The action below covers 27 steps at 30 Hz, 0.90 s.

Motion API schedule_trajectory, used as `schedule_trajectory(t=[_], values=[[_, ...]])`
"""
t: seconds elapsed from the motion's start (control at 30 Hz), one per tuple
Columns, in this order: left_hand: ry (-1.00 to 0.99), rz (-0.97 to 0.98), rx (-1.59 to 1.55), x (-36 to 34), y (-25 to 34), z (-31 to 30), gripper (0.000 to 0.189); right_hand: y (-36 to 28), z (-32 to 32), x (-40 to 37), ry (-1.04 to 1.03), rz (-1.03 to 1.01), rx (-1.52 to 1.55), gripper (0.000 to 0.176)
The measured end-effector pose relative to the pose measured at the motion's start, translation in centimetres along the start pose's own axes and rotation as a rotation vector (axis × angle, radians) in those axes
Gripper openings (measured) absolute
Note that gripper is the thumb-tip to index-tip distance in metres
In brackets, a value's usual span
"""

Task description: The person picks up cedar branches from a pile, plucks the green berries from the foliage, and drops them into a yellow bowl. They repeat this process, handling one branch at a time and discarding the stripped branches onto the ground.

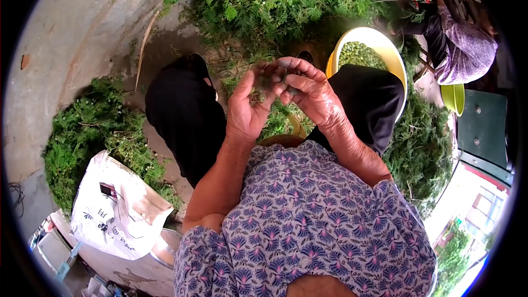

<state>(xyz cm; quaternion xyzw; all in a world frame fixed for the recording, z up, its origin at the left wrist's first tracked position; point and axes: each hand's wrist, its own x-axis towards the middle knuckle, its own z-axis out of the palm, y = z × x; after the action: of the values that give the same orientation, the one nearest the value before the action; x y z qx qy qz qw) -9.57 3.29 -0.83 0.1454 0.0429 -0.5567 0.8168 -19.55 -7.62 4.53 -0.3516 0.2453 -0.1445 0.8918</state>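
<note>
My left hand [252,104] and my right hand [311,92] are raised between my knees, fingertips close together. The fingers of both are curled and look dark at the tips. Whatever lies between them is too small and blurred to name. Under the hands, green sprigs [278,120] show over the rim of a brown container [281,139]. Beside my right knee stands a yellow bucket with a pale rim [389,49], holding many small green fruits or cones [360,55].
A large heap of green branches [275,0] lies ahead, with more at left [93,132] and right [421,148]. A white sack [113,209] with a small dark device [108,190] sits at lower left. Another person [465,49] sits at upper right near a green bucket [454,98].
</note>
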Motion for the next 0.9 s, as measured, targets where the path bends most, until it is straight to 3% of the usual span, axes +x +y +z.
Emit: schedule_trajectory(t=[0.13, 0.27, 0.33, 0.47, 0.53, 0.77, 0.87, 0.9], values=[[0.165, 0.033, 0.103, -0.3, 0.2, 0.7, 0.029, 0.1, 0.0, -0.1, -0.027, -0.020, -0.090, 0.034], [0.137, 0.039, 0.176, -0.1, 0.3, 0.0, 0.025, -0.2, 0.1, -0.3, -0.016, -0.019, -0.187, 0.036], [0.284, 0.024, 0.241, -0.1, 0.5, -0.1, 0.018, -0.5, 0.4, -0.3, 0.043, -0.110, -0.596, 0.037], [0.262, 0.013, 0.369, -0.3, 0.2, 0.4, 0.019, -0.1, -0.5, 0.0, 0.077, -0.178, -0.912, 0.040], [0.147, 0.017, 0.469, -0.3, 0.1, 0.3, 0.018, 0.5, -1.0, 0.2, 0.022, -0.426, -1.317, 0.044], [0.175, 0.043, 0.675, -0.4, -0.3, 1.0, 0.012, 1.1, -0.7, 0.2, 0.004, -0.382, -1.325, 0.043], [0.200, 0.023, 0.422, -0.1, -0.2, -0.6, 0.010, 0.4, -0.3, 0.2, 0.060, -0.313, -1.094, 0.036], [0.201, 0.025, 0.422, -0.1, -0.2, -1.0, 0.010, -0.1, -0.3, 0.1, 0.123, -0.185, -0.826, 0.033]])
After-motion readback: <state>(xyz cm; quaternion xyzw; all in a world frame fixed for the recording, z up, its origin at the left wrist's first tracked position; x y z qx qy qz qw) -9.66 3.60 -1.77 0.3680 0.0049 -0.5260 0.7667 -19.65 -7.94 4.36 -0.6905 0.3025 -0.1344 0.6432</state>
